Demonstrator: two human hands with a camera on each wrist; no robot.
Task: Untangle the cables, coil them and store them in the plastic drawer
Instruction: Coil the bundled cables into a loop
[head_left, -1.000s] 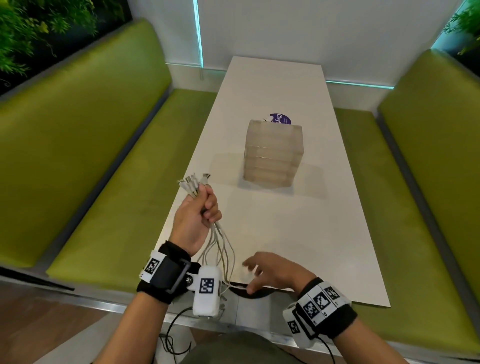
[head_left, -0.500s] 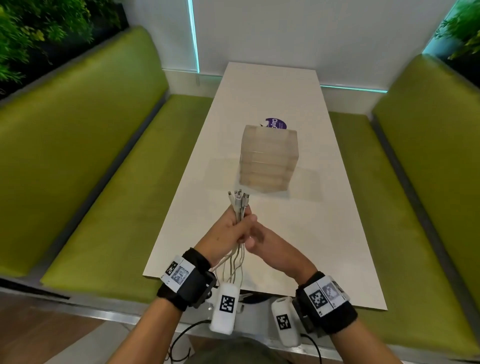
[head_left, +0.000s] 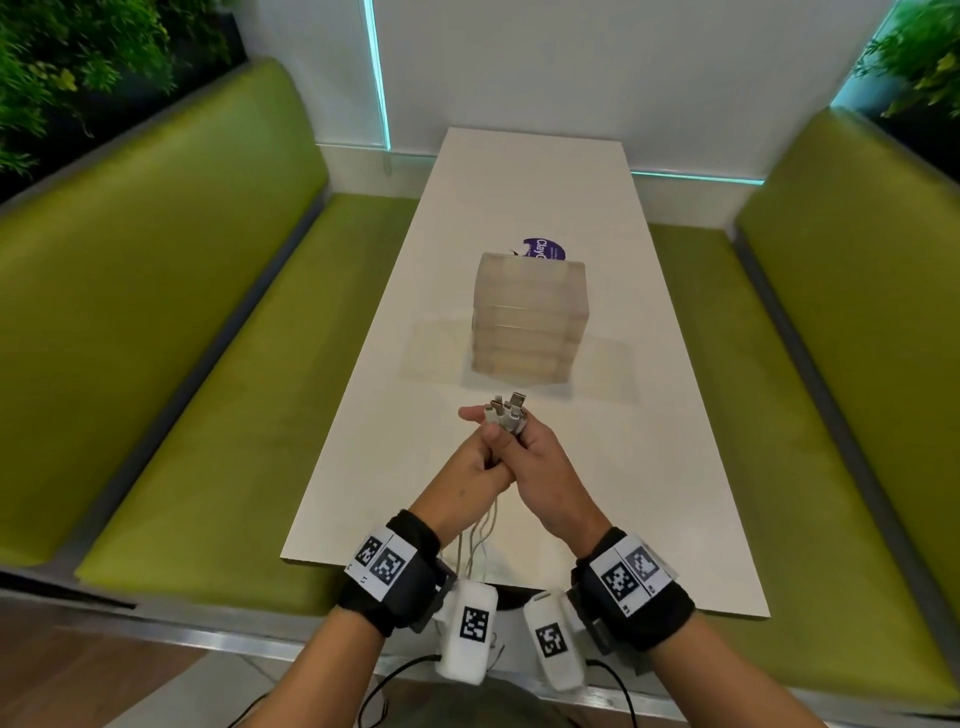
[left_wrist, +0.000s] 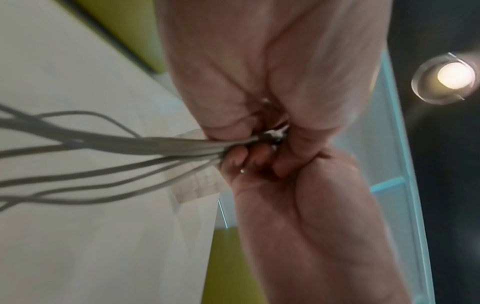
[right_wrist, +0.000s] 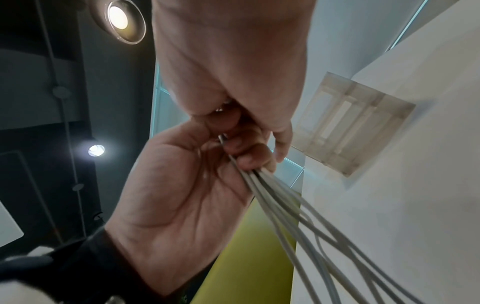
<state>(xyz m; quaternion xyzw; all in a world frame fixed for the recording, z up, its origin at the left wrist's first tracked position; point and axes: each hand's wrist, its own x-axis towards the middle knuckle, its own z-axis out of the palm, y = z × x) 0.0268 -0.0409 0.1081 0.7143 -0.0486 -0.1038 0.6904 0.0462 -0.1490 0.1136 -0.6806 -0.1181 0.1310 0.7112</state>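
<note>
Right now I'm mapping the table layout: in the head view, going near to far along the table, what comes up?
Hands gripping the cable bundle → translucent plastic drawer unit → purple round label partly hidden behind it → table's far end at the wall.

Head cam: looks forward and down my forearms along the white table (head_left: 571, 493), the drawer unit (head_left: 530, 322) mid-frame, farther off. Both wrist cams: very close, aimed up along my palms toward ceiling lights. All three views share my clasped hands on the cable bundle (head_left: 506, 415).
</note>
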